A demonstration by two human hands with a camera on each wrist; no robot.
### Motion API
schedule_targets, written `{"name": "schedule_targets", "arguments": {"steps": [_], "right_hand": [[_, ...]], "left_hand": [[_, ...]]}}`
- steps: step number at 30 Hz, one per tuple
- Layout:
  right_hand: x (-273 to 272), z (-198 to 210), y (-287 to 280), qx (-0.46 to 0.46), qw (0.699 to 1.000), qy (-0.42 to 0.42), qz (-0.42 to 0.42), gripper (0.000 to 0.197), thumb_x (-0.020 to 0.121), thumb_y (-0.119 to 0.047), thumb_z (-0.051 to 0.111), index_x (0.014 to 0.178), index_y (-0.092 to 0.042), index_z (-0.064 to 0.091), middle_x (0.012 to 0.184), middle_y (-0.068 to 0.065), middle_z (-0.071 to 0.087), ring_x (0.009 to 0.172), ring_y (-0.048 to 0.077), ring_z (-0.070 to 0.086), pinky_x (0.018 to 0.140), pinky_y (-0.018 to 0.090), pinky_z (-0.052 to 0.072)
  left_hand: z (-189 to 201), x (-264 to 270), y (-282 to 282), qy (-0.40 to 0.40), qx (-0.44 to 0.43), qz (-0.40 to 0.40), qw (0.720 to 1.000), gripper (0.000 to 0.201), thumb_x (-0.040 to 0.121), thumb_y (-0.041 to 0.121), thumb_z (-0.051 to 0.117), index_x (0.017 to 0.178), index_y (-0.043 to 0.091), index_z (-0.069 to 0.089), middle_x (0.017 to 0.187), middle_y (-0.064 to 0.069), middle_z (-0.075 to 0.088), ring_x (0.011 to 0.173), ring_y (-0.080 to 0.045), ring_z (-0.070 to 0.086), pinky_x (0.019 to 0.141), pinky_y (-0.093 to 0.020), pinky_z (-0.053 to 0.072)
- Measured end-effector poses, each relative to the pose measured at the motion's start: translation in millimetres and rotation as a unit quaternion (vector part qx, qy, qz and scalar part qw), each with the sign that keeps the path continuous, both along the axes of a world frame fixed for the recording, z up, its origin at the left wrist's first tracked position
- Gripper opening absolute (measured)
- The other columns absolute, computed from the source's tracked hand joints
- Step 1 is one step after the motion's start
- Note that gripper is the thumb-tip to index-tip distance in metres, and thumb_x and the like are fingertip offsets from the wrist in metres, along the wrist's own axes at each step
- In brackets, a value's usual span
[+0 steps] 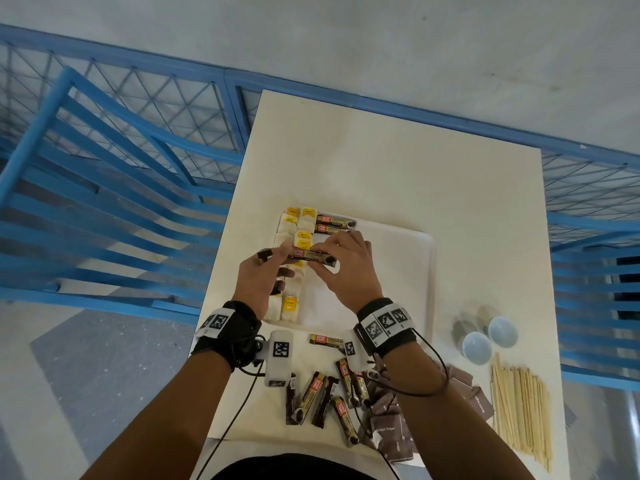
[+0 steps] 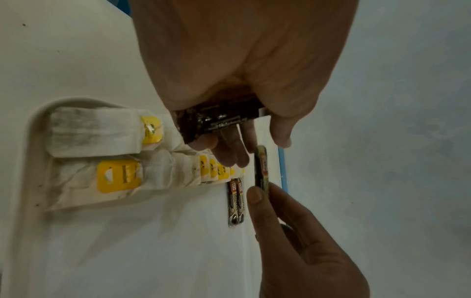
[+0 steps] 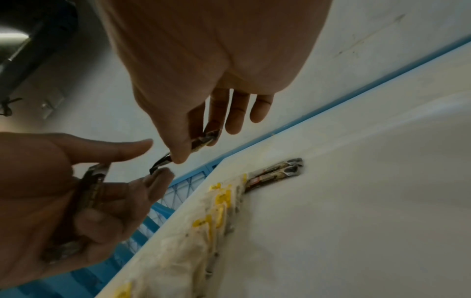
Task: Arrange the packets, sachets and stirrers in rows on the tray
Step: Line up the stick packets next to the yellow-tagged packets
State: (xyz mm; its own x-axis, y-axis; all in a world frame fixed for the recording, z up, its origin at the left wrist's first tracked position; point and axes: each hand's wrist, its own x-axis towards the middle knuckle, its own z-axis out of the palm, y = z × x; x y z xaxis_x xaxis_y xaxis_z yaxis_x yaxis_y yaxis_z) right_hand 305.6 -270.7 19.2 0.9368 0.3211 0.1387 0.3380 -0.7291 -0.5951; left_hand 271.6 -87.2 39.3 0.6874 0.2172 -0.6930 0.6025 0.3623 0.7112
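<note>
Both hands hover over the left part of the tray (image 1: pixel 420 268), sharing one coffee stick (image 1: pixel 313 255). The right hand (image 1: pixel 349 271) pinches the stick's right end between thumb and forefinger, its other fingers straight. The left hand (image 1: pixel 261 277) has its fingertips at the stick's left end and grips a small bundle of more coffee sticks (image 2: pixel 219 119) in its curled fingers.

The stick looks light, thin and bendy, a foil sleeve with loose granules inside, so it probably sags if held by one tip and slides easily on the smooth tray. A pinch at each sealed end, or one across the middle, should keep it flat and straight for laying down. The foil is likely slick, so a firm pinch suits it better than a loose one; it is not fragile.

Two coffee sticks (image 1: pixel 334 223) already lie side by side near the tray's far left corner, just right of the tea bags (image 1: pixel 294 244), which run in a row along the tray's left edge. The tea bags are soft paper and overlap, so a nudge could shift them.

More coffee sticks (image 1: pixel 322 396) and brown sachets (image 1: pixel 394 431) lie loose near the tabletop's near edge, and the wooden stirrers (image 1: pixel 521 410) are heaped by its right edge.
</note>
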Motion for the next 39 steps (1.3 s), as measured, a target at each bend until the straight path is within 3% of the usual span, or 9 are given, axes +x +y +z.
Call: {"name": "schedule_targets", "arguments": {"steps": [3,5,8,16,22,28,32,39], "right_hand": [[5.1,-15.6,-11.9,-0.019,0.999,0.029,-0.031,0.026,0.088,-0.036,0.074,0.112,-0.024,0.073,0.105,-0.010,0.061,0.101,0.017,0.048,0.087,0.030,0.032],[8.7,-27.6,-19.3,-0.036,0.996,0.048,-0.064,0.026,0.087,-0.033,0.076,0.111,-0.023,0.072,0.105,-0.008,0.063,0.101,0.020,0.051,0.088,0.037,0.037],[14.5,-43.2,-24.6,-0.072,0.990,0.061,-0.105,0.022,0.085,-0.031,0.078,0.105,-0.023,0.073,0.105,-0.007,0.064,0.101,0.023,0.052,0.088,0.039,0.039],[33.9,-57.4,-14.6,-0.143,0.979,0.068,-0.127,0.023,0.082,-0.031,0.078,0.104,-0.023,0.076,0.105,0.002,0.059,0.101,0.028,0.050,0.089,0.044,0.039],[42.9,-58.6,-5.4,-0.143,0.977,0.095,-0.126,0.029,0.085,-0.031,0.072,0.113,-0.021,0.069,0.118,0.002,0.061,0.108,0.028,0.050,0.092,0.044,0.038],[44.3,-60.7,-2.9,-0.101,0.981,0.095,-0.139,0.012,0.084,-0.023,0.074,0.095,-0.020,0.070,0.111,0.002,0.063,0.106,0.028,0.052,0.089,0.041,0.035],[46.4,-59.7,-1.1,-0.105,0.980,0.090,-0.143,0.011,0.084,-0.023,0.074,0.093,-0.020,0.069,0.105,0.001,0.062,0.100,0.027,0.052,0.086,0.040,0.036],[43.3,-57.1,-3.6,-0.108,0.981,0.082,-0.138,0.019,0.084,-0.027,0.072,0.102,-0.021,0.068,0.112,0.001,0.060,0.103,0.026,0.051,0.089,0.041,0.039]], "left_hand": [[-5.4,-0.1,3.1,0.027,-0.011,-0.002,1.000,0.029,0.095,0.030,0.073,0.112,0.007,0.068,0.097,-0.011,0.073,0.071,-0.021,0.064,0.053,-0.031,0.044],[-6.8,-1.8,4.3,0.032,-0.034,-0.007,0.999,0.013,0.096,0.010,0.065,0.108,0.008,0.062,0.094,-0.015,0.066,0.070,-0.022,0.062,0.054,-0.032,0.045],[-10.5,-8.0,6.8,0.028,-0.042,-0.034,0.998,0.013,0.095,-0.002,0.052,0.101,0.008,0.059,0.092,-0.014,0.063,0.075,-0.025,0.061,0.060,-0.035,0.045],[-14.5,-16.3,9.8,0.004,-0.019,-0.076,0.997,0.013,0.099,0.000,0.057,0.103,0.005,0.067,0.088,-0.011,0.066,0.075,-0.022,0.063,0.064,-0.034,0.050],[-17.6,-13.3,13.0,0.005,-0.023,-0.082,0.996,0.014,0.098,-0.002,0.059,0.110,-0.001,0.066,0.090,-0.010,0.067,0.075,-0.022,0.064,0.059,-0.030,0.051],[-19.4,-9.2,12.9,0.004,-0.016,-0.090,0.996,0.014,0.098,-0.001,0.060,0.109,0.001,0.068,0.088,-0.011,0.066,0.075,-0.023,0.063,0.061,-0.031,0.051],[-20.2,-9.8,12.0,-0.006,-0.006,-0.109,0.994,0.014,0.098,0.006,0.065,0.110,0.005,0.072,0.083,-0.009,0.067,0.076,-0.023,0.062,0.070,-0.037,0.053],[-15.4,-10.5,10.7,-0.020,-0.021,-0.101,0.994,0.016,0.095,0.005,0.070,0.111,0.004,0.074,0.090,-0.012,0.072,0.081,-0.027,0.067,0.079,-0.046,0.062]]}}
